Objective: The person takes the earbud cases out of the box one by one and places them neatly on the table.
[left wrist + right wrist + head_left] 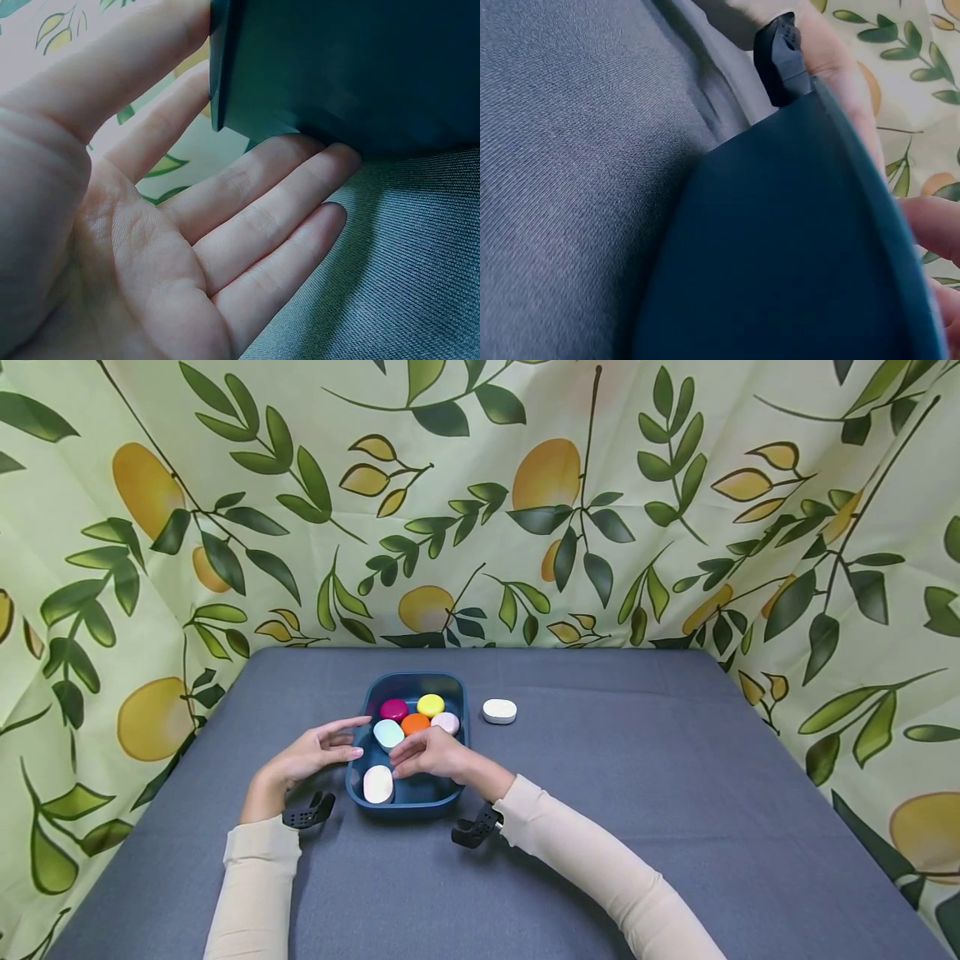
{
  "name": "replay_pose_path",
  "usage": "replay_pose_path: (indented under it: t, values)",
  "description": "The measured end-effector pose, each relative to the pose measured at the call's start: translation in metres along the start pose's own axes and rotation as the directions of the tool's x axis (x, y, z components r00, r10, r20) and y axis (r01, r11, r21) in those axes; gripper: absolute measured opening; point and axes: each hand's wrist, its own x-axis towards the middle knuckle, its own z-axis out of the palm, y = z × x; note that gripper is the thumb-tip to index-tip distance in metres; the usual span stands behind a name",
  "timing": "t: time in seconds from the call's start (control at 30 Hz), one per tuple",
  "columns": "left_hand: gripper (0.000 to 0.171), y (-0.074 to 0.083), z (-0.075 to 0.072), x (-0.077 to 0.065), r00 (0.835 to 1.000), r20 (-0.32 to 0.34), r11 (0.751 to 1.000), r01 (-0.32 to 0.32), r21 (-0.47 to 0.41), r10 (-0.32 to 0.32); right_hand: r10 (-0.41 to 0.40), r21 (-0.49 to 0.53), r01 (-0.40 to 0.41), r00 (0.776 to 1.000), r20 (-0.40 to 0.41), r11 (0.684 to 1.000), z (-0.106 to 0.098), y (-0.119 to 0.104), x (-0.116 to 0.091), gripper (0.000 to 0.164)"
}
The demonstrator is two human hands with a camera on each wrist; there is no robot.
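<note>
A dark blue rectangular bin [416,811] holds several smooth, rounded pieces like small soap bars. A magenta piece [393,710], a yellow one [431,706], an orange one [415,723], a pale lilac one [446,722] and a light blue one [388,735] group at its far end. A white piece [378,785] sits in the near left corner. My right hand [431,753] reaches over the right wall, fingers bent, fingertips right by the white piece's edge; nothing shows between them. My left hand [318,752] touches the bin's left wall, fingers extended [255,217].
Another white rounded piece [499,711] lies on the grey-blue cloth [600,735] right of the bin. Black wrist cameras [476,827] hang under both wrists. A leaf-and-fruit patterned curtain [480,527] stands along the back and sides.
</note>
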Motion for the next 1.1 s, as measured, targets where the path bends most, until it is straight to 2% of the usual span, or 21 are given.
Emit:
replay_pose_path:
  t: [0.27,0.4,0.7,0.87,1.1]
  values:
    - [0.064,-0.001,0.0,0.0,1.0,0.0,1.0,-0.013,-0.007,0.013,0.019,-0.03,-0.019,1.0,-0.012,0.999,0.009,0.004,0.009,0.036]
    - [0.065,-0.002,0.0,0.0,1.0,0.0,1.0,-0.023,-0.008,0.023,0.024,-0.043,-0.023,1.0,0.015,0.999,0.013,0.007,0.014,0.04]
    - [0.065,-0.003,-0.001,-0.002,1.0,0.005,1.0,-0.004,-0.004,0.004,0.014,-0.125,-0.004,0.997,0.078,0.992,0.017,0.007,0.014,0.045]
    - [0.066,-0.002,0.0,-0.003,1.0,0.005,1.0,-0.006,0.003,0.006,-0.003,-0.154,0.016,0.997,0.08,0.988,0.018,0.008,0.014,0.046]
    - [0.066,-0.001,-0.001,-0.001,1.0,0.006,1.0,-0.007,0.004,0.007,-0.009,-0.252,0.03,0.997,0.082,0.967,0.016,0.009,0.015,0.046]
